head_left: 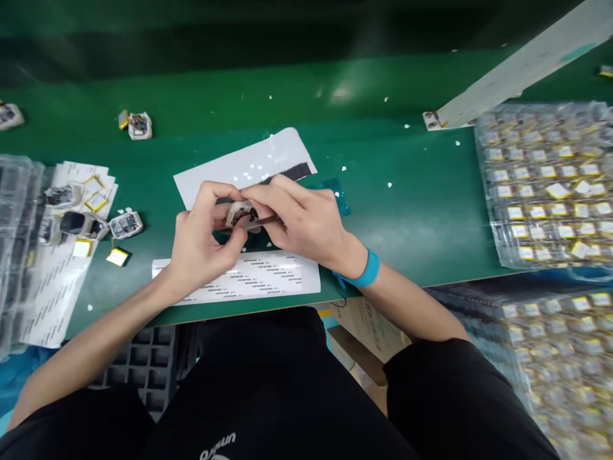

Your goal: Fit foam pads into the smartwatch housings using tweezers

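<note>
Near the middle of the green table, my left hand (204, 239) grips a small white casing (235, 213) between thumb and fingers. My right hand (304, 220), with a blue band on its wrist, is closed around a thin metallic tool (263, 221) whose tip reaches the casing. My fingers partly hide the casing's inside. Behind the hands lies a white sheet (249, 160) with a black toothed strip (297, 171) and small white bits on it. A white printed sheet (268, 276) lies in front of them, at the table's edge.
Clear trays (550, 191) full of small yellow-edged parts stand at the right, by a slanted white post (522, 67). At the left, casings and batteries lie on printed sheets (52, 287) beside stacked clear trays (16, 243). Another casing (140, 126) sits farther back.
</note>
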### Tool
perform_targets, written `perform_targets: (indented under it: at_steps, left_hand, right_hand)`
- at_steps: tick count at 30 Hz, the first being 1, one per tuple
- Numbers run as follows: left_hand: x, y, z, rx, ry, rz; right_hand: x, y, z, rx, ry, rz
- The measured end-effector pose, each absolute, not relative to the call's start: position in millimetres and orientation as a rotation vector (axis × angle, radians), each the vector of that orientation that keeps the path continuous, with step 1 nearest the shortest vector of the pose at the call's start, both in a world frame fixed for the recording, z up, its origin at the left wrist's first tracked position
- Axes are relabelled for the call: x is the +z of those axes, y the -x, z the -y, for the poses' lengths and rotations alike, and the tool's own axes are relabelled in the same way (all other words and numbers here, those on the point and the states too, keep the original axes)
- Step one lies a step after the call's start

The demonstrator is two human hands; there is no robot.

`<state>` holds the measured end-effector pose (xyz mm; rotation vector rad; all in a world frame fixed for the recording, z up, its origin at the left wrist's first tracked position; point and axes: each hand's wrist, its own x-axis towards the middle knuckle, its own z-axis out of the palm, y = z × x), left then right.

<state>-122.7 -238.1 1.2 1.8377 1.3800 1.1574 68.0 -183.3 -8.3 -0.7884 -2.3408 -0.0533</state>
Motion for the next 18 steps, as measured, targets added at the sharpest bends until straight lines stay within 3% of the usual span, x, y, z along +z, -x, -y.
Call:
perform_targets:
  at_steps: [6, 18]
  left_hand:
    - [3, 125, 249, 1.204, -2.11, -1.469]
    - [8, 124, 248, 1.33, -1.575, -1.277]
  right_hand:
    - [-7, -67, 184, 0.146, 0.66, 2.361]
    - [-8, -70, 175, 0.293, 0.584, 2.24]
